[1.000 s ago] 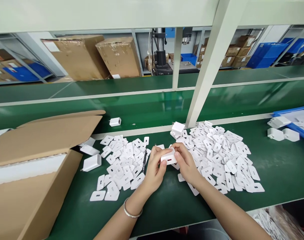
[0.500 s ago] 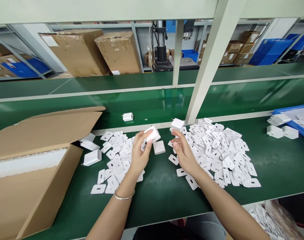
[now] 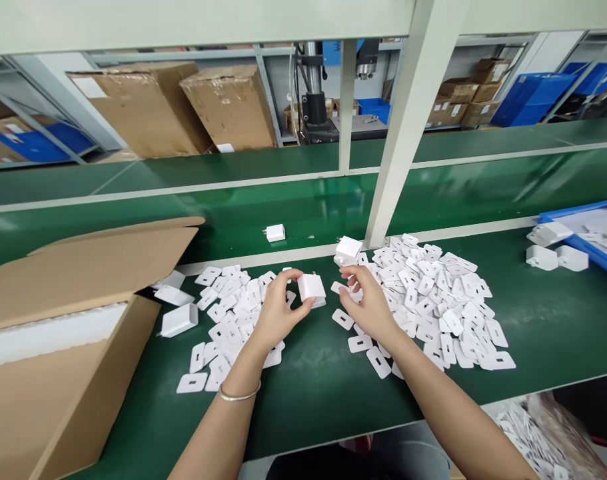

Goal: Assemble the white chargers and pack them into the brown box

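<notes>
My left hand grips a white charger body by its sides, just above the green bench mat. My right hand hovers a little to its right with bent fingers, the tips at the left edge of a big heap of white cover plates. I see nothing held in it. A second, smaller heap of cover plates lies under and left of my left hand. Another charger body sits at the far edge of the big heap.
An open cardboard box fills the left side, with loose chargers beside it. One charger lies on the green conveyor belt behind. A slanted white post rises ahead. At the right stand a blue tray and more chargers.
My hands came apart. The left hand lifted a charger toward the belt, then lowered to the mat with a charger body in its grip. The charger on the belt has travelled to the right.
</notes>
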`<state>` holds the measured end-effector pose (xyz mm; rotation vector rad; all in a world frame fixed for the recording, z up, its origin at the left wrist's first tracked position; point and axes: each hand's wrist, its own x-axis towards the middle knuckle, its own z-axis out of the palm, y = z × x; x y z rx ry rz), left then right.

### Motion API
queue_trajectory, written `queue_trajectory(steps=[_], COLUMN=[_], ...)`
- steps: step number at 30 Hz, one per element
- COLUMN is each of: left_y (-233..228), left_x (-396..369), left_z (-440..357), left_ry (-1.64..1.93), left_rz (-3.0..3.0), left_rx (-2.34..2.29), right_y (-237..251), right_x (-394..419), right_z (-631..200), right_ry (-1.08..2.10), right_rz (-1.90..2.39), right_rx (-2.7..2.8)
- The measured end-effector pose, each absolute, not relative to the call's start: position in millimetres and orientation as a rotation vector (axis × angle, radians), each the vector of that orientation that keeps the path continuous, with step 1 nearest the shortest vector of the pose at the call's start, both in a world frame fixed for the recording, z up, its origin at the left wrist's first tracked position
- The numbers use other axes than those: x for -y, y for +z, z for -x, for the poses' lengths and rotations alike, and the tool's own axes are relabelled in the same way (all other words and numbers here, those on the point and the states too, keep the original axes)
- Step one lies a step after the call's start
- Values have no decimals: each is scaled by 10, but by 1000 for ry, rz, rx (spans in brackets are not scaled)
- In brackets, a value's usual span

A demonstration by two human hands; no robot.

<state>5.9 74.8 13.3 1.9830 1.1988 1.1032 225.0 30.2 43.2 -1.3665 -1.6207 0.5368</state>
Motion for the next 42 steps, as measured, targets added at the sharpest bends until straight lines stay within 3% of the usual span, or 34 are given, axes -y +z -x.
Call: queue_trajectory(steps=[6,13,18,28,33,39,42], left_y=[163,148,73,516,722,837,868], left_x=[-712,-728,-732,-558,-1052,-1731,-1819], left_z=[-87,-92,-161,-622,-984,-1184,-1169], left_ry=[1403,1018,838,1261,823,108,150], left_rz=[-1928,-2487,-2545,-2399,-2671,-2914,-2898], left_rx=[-1128,-1172,-1134,-1380,-1534,-954,-891], right_y=[402,283,198,154,96,102,110], right_x=[-266,-358,-423,-499,-487,-411,-391], right_z=[-2185,-2343,-2282,-2240,-2209,-2252,-2277], right_ry=[464,190,61,86,132,163,172], right_rz=[1249,1630,1838,1836,1806,1743,1717], right_rx=[1846,1903,2131,2135,2162,2201,2208])
